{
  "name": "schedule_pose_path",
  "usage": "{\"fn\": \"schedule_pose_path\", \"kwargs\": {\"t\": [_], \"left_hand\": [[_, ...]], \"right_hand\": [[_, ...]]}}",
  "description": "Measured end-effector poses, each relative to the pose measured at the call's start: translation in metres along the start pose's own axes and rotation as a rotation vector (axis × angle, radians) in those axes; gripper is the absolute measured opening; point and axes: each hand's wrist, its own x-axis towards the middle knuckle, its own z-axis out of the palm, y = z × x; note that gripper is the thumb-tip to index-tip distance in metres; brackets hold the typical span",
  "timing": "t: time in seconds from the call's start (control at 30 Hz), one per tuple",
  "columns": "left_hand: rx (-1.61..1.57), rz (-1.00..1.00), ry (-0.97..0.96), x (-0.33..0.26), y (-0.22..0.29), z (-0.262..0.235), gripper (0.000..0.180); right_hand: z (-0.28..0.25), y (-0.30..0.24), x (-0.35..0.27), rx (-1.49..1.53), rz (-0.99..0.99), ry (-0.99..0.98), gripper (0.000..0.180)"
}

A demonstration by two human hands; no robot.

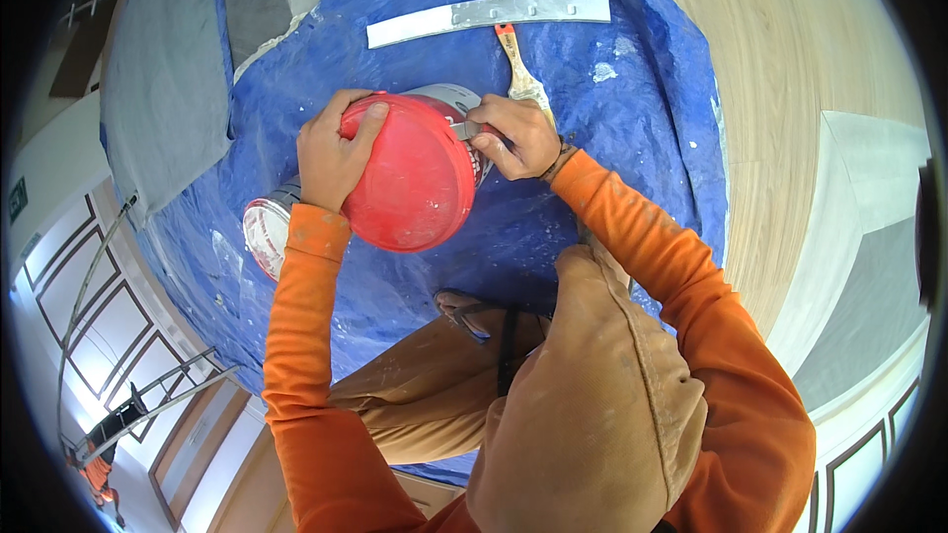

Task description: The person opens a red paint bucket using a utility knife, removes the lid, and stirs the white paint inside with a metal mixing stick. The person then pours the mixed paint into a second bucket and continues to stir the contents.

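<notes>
A bucket (pixel 452 96) with a red lid (pixel 415 183) stands before me, its top tipped toward me. My left hand (pixel 336 150) clasps the lid's left edge, thumb on top and fingers over the rim. My right hand (pixel 518 136) is closed around a small scraper (pixel 465 129), its flat metal blade against the right side of the lid's rim. Most of the scraper's handle is hidden in my fingers. Just beyond this hand lies a paintbrush (pixel 523 74) with a wooden, red-tipped handle and whitish bristles.
A blue tarp (pixel 632 138), spotted with white, covers the floor. Past the brush lies a long, flat metal blade (pixel 489 18). A white-smeared can (pixel 267 232) sits by my left forearm. Wood-look flooring (pixel 760 89) borders the right; a stepladder (pixel 148 410) stands far left.
</notes>
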Motion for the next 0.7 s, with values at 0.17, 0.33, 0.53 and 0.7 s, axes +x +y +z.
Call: {"fn": "schedule_pose_path", "kwargs": {"t": [0.17, 0.33, 0.53, 0.7], "left_hand": [[-0.030, 0.008, -0.003, 0.002, 0.003, -0.002, 0.036], [-0.010, 0.022, -0.010, 0.003, -0.001, -0.001, 0.038], [0.039, 0.023, -0.007, 0.004, -0.002, 0.000, 0.040], [0.016, 0.033, 0.024, 0.002, -0.002, 0.002, 0.041]], "right_hand": [[-0.007, -0.001, 0.004, -0.036, -0.043, -0.030, 0.018], [-0.020, -0.001, 0.008, -0.044, -0.057, -0.121, 0.019], [-0.026, -0.015, 0.001, -0.057, 0.017, -0.154, 0.021], [-0.009, -0.003, -0.008, -0.021, 0.008, -0.089, 0.022]]}}
